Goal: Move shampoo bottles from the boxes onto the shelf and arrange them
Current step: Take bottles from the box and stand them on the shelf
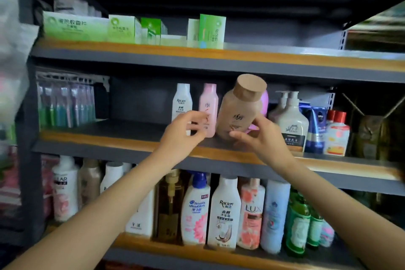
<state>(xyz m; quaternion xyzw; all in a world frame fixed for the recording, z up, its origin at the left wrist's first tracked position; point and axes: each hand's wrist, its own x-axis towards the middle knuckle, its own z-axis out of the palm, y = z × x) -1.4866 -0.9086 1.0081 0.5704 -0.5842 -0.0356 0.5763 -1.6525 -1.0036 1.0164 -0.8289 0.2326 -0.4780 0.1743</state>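
Observation:
A tan shampoo bottle [237, 112] with a wide brown cap leans to the right over the middle shelf [98, 138]. My right hand [260, 138] grips its lower part, thumb across the front. Just left of it stand a pink bottle [209, 103] and a white Raclen bottle [182, 98], both upright. My left hand [186, 131] has its fingers curled at the pink bottle's lower left edge and seems to pinch it, though motion blur softens the contact. A purple bottle [264, 103] is mostly hidden behind the tan one.
Right of the tan bottle stand white pump bottles [291, 123], blue tubes [315, 129] and red-capped bottles [336, 136]. Toothbrush packs [65, 105] hang at the shelf's left. Bare shelf lies between them and the white bottle. Green boxes [74, 26] fill the top shelf; several shampoo bottles [223, 212] crowd the bottom one.

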